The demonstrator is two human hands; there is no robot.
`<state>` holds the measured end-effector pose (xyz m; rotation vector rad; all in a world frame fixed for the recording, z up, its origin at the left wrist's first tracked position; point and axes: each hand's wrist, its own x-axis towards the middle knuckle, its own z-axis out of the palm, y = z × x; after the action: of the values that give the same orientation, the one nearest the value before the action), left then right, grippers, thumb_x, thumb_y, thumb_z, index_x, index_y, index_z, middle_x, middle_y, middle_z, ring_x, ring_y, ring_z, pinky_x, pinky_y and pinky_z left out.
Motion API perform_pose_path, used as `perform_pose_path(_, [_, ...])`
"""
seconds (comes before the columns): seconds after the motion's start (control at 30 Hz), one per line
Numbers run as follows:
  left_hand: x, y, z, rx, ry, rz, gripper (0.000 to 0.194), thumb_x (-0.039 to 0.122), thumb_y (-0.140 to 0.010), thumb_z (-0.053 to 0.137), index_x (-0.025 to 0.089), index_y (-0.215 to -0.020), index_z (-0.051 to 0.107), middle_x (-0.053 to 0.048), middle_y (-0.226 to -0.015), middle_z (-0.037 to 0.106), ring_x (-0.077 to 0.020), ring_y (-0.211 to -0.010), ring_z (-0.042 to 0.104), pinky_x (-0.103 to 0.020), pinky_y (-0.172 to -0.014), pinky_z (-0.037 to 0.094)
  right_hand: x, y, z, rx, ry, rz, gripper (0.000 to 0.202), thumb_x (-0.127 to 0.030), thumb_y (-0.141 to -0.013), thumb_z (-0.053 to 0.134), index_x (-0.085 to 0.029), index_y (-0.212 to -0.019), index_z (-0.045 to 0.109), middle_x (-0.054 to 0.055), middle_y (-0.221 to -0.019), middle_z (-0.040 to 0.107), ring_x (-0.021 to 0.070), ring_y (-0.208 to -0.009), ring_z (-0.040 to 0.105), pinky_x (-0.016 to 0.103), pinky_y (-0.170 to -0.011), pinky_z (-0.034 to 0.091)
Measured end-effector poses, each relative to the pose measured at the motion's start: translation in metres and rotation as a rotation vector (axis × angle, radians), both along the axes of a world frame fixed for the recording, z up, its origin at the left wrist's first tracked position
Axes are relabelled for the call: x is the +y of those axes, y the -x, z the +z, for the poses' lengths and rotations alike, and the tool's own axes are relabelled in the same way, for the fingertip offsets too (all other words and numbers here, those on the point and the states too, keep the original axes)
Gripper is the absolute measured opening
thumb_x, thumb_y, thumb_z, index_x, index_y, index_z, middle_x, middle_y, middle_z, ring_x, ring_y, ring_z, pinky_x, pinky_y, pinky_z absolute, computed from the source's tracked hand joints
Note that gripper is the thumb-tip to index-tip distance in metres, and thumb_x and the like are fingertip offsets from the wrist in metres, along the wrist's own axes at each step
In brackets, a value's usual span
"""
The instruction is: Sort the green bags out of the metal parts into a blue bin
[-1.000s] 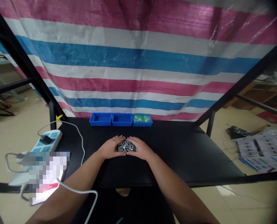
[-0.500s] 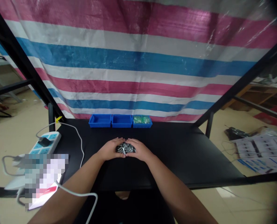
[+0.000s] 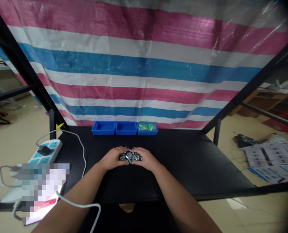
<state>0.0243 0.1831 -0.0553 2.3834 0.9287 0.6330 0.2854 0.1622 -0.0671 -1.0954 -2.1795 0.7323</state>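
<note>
While your left hand (image 3: 110, 159) and right hand (image 3: 147, 160) cup the heap of small metal pieces (image 3: 130, 157) from either side, just below the middle of the frame, the step in hand looks like gathering and containing that heap. Your fingers bend around its far side, with the thumbs on the near side, neither clenched nor spread wide; you cannot tell from this view how hard they press, or whether something low and dark lies under the pieces. Any next move seems to call for even pressure from both sides, since loose pieces could slip out through the gaps between your hands. Mind the near edge of the black bench (image 3: 194, 168), below your wrists, and the row of blue bins (image 3: 126, 133) along the far edge, the rightmost holding green packets (image 3: 146, 126), close to the striped sheet (image 3: 144, 76). The broadest room for moving lies to the right of your hands, out to the bench's slanting side edge. On the left, the power strip (image 3: 58, 147) and the white cable (image 3: 85, 163) crowd your elbow side, so swing that forearm sparingly.
</note>
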Motion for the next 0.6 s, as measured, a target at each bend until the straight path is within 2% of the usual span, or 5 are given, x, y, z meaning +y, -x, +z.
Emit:
perform_pose_path(0.17, [-0.001,0.0016,0.0007,-0.023,-0.02,0.025,0.058,0.051,-0.081,0.075,0.025,-0.132,0.065,-0.009,-0.13,0.069,-0.0304,-0.126,0.061,-0.047,-0.113,0.045,-0.0007,-0.0011,0.0004,-0.027,0.0,-0.02,0.059,-0.039,-0.078,0.082,-0.029,-0.133,0.064,0.01,-0.139,0.062,0.0305,-0.132,0.055,0.05,-0.112,0.044])
perform_pose_path(0.43, [-0.0006,0.0025,-0.0001,-0.068,-0.007,0.015,0.048,0.047,-0.08,0.078,0.025,-0.122,0.071,-0.006,-0.125,0.073,-0.0273,-0.119,0.066,-0.042,-0.112,0.045,0.0008,-0.0032,-0.0012,-0.036,0.0,-0.017,0.056,-0.034,-0.079,0.081,-0.029,-0.132,0.065,0.008,-0.137,0.064,0.0302,-0.134,0.054,0.05,-0.115,0.041])
perform_pose_path(0.6, [0.0008,0.0005,-0.0015,-0.064,0.007,0.01,0.059,0.049,-0.077,0.081,0.024,-0.129,0.067,-0.007,-0.13,0.07,-0.028,-0.125,0.063,-0.044,-0.117,0.041,0.0026,-0.0018,-0.0025,-0.03,-0.03,0.006,0.057,-0.035,-0.079,0.081,-0.03,-0.133,0.064,0.008,-0.138,0.063,0.0303,-0.133,0.055,0.052,-0.116,0.04])
